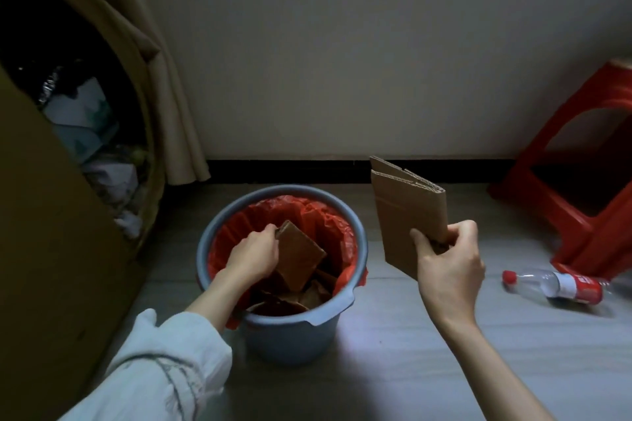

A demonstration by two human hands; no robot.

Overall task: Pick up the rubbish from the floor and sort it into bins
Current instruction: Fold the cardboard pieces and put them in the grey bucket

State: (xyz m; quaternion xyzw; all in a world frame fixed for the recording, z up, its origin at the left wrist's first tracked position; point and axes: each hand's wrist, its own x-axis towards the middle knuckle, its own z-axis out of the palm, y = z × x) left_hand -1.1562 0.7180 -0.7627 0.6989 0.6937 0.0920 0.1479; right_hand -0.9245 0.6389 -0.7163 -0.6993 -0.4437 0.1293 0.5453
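Observation:
A blue bucket (290, 335) lined with a red plastic bag (337, 225) stands on the floor in the middle. Several cardboard scraps lie inside it. My left hand (253, 255) reaches into the bucket and grips a brown cardboard piece (299, 258) by its upper left edge. To the right of the bucket, my right hand (448, 258) holds a folded corrugated cardboard sheet (407, 212) upright by its lower corner, above the floor.
A clear plastic bottle (554, 284) with a red cap and label lies on the floor at the right, beside a red plastic stool (588, 161). A large cardboard box (44, 249) with mixed rubbish fills the left side. A curtain (174, 106) hangs behind it.

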